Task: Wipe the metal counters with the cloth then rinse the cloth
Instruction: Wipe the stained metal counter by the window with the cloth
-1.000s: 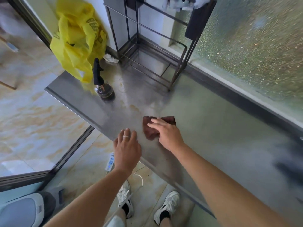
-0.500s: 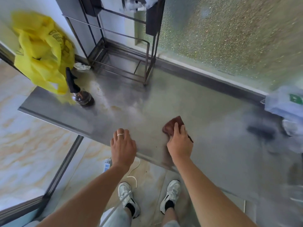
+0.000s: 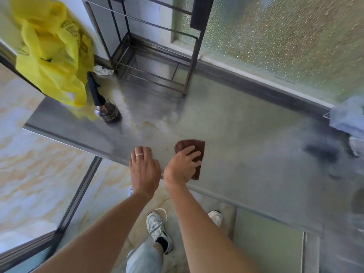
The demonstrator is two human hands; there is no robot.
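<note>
Near edge first: my left hand (image 3: pixel 144 170) rests flat on the front lip of the metal surface (image 3: pixel 246 138), fingers straight, grip released, holding nothing, just bracing. Right beside it my right hand (image 3: pixel 182 166) presses the brown cloth (image 3: pixel 194 147) down on the surface, fingers spread over it; grip reads as flat pressing, not clenched. Cloth sits near the front edge, about the middle of the surface. Step in hand, I judge: wiping, rinse not yet due. To do it well I'd keep the palm flat so the whole cloth bears on the metal, and work in overlapping strokes toward the brownish stains (image 3: pixel 149 123) further in on the left. Beyond those stands a dark bottle (image 3: pixel 107 112) under a yellow bag (image 3: pixel 53 46); wipe round it or it may tip. Far back stands a wire rack (image 3: pixel 155 62); right side is blurred, can't tell what lies there.
</note>
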